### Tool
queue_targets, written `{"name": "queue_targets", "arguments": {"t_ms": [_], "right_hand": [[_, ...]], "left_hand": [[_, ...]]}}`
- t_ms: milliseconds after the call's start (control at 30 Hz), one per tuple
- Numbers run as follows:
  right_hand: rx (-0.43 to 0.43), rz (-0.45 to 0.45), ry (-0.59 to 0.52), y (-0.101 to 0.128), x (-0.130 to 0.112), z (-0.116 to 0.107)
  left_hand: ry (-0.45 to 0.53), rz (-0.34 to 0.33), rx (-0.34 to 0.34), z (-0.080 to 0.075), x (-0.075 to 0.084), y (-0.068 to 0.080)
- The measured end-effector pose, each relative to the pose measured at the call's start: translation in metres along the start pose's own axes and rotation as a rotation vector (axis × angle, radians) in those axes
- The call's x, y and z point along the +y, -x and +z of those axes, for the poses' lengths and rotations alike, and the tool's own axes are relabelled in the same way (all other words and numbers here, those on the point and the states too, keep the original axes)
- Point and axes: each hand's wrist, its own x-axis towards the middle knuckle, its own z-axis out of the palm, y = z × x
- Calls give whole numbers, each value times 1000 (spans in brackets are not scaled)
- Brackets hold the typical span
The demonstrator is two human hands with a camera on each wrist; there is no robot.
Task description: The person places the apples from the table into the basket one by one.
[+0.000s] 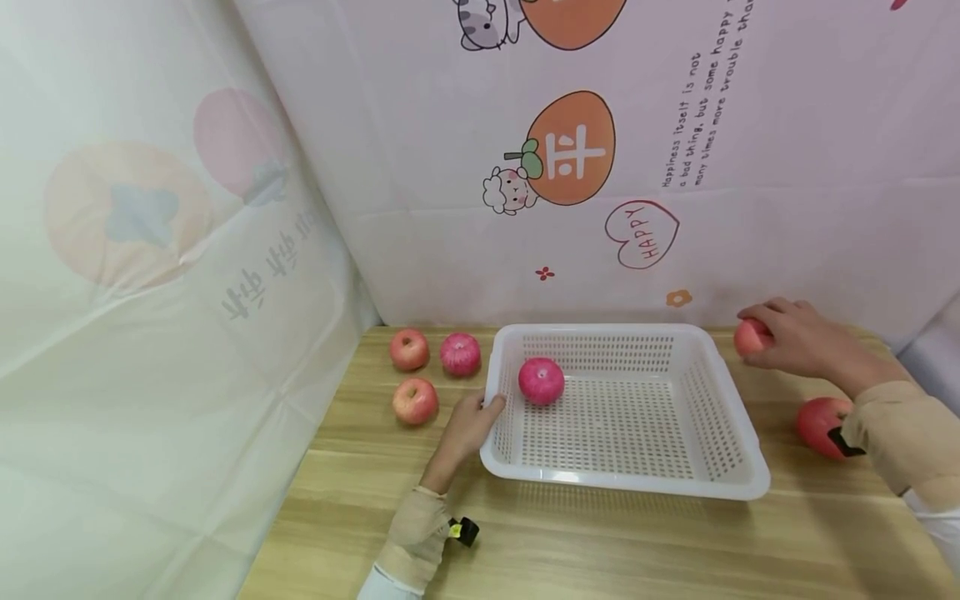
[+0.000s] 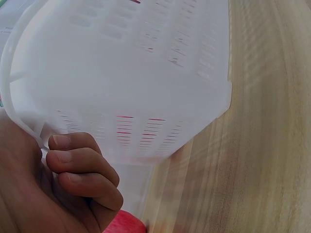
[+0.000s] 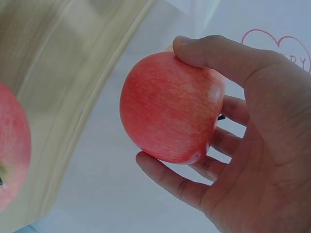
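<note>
In the head view a white plastic basket (image 1: 600, 479) stands on the wooden table, with one deep pink fruit (image 1: 542, 382) inside near its left wall. My left hand (image 1: 471, 429) grips the basket's left rim; in the left wrist view its fingers (image 2: 87, 165) curl under that rim. At the right, my right hand (image 1: 802, 337) holds a red apple (image 3: 170, 107) above the table's back edge, thumb on one side and fingers around the other. A second, larger red apple (image 1: 823, 427) sits on the table below the right wrist, partly hidden by the wrist strap.
Left of the basket lie two red-yellow apples (image 1: 408, 349) and a pink striped fruit (image 1: 461, 354) on the wooden table (image 1: 330, 492). A printed white cloth (image 1: 420, 208) hangs behind the table, and another pale sheet (image 1: 150, 400) hangs along the left.
</note>
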Motion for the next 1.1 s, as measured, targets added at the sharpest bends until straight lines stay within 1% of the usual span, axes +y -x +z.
{"name": "queue_targets", "arguments": {"t_ms": [200, 767, 1100], "right_hand": [[28, -27, 10, -1, -8, -4], [6, -30, 19, -4, -26, -12], [18, -54, 27, -6, -36, -15]], "left_hand": [[5, -11, 3, 0, 1, 0], [17, -14, 7, 0, 2, 0], [15, -12, 10, 0, 3, 1]]}}
